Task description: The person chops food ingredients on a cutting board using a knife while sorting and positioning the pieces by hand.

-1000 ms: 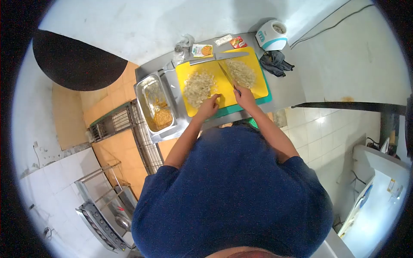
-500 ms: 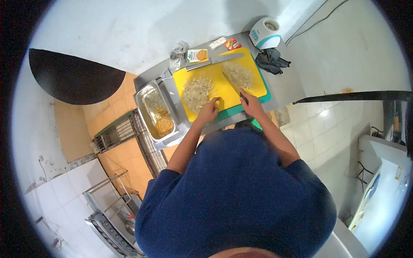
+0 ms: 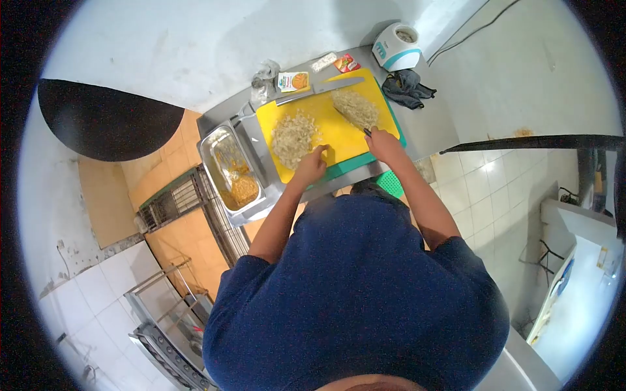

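Note:
My right hand [image 3: 385, 144] grips the black handle of a knife [image 3: 355, 124]. The blade lies along the left side of a pile of finely chopped pale food [image 3: 357, 108], perhaps onion, on the right part of a yellow cutting board [image 3: 336, 140]. My left hand [image 3: 311, 167] is at the board's near edge, fingers loosely bent and apart, beside a coarser chopped pile [image 3: 293, 138]. Nothing shows in that hand. Across the board's far side rests a second, larger knife [image 3: 319, 90]. A green board [image 3: 352, 165] sticks out from under the yellow one.
Left of the boards stands a metal tray [image 3: 207, 163] holding orange-brown food. Along the back are a clear plastic bag [image 3: 263, 81], a yellow-and-white packet [image 3: 293, 81], a red packet [image 3: 346, 63], a blender base [image 3: 397, 47] and a black plastic bag [image 3: 408, 88].
My right hand has moved slightly away from me with the knife, bringing its handle nearer the right pile. My left hand stays by the left pile. The whole view has shifted a little.

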Available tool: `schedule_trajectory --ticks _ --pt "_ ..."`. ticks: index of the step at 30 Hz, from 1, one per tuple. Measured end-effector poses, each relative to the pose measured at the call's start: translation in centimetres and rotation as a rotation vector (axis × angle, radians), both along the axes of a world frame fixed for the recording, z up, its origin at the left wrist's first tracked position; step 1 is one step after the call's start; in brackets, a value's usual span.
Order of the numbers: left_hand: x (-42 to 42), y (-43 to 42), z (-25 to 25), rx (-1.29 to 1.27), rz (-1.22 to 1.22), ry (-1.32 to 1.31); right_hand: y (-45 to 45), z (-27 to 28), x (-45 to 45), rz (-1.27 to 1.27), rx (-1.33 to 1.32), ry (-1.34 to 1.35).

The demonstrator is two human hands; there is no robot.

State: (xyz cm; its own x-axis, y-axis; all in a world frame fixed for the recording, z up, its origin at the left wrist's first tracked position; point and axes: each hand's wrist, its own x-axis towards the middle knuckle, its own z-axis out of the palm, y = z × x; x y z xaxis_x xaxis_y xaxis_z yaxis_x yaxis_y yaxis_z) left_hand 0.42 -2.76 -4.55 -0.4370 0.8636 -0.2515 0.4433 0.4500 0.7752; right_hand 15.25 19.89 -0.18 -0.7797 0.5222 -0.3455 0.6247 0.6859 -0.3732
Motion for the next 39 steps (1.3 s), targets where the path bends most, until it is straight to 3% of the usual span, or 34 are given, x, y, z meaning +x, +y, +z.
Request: schedule_trajectory --ticks 8,18,23,26,29,33,39 --pt "0.2 -0.1 -0.7 0.064 0.044 -0.013 -1.9 -2.3 0.0 -0.097 -0.027 -0.059" --pt "0.2 -0.1 -0.1 -0.004 0.03 -0.016 0.9 2.3 -2.1 0.063 0.027 -0.147" --pt "-0.1 -0.2 -0.4 0.07 0.041 -0.022 -0.7 -3.5 0.7 -0.082 -0.037 -0.05" --pt "0.0 -0.4 -0.9 0.077 0.053 -0.035 0.4 -3.5 -0.5 -0.018 -0.026 -0.047" --pt "0.0 -0.4 -2.7 0.108 0.033 0.014 1.4 -0.6 -1.3 0.064 0.006 -0.143" --pt "0.0 -0.3 -0.3 -0.005 0.035 -0.053 1.4 3.2 -2.2 0.068 0.063 -0.195" --pt "0.0 0.1 -0.9 0.083 0.062 -0.003 -0.1 -4.7 0.2 -0.076 -0.041 0.023"
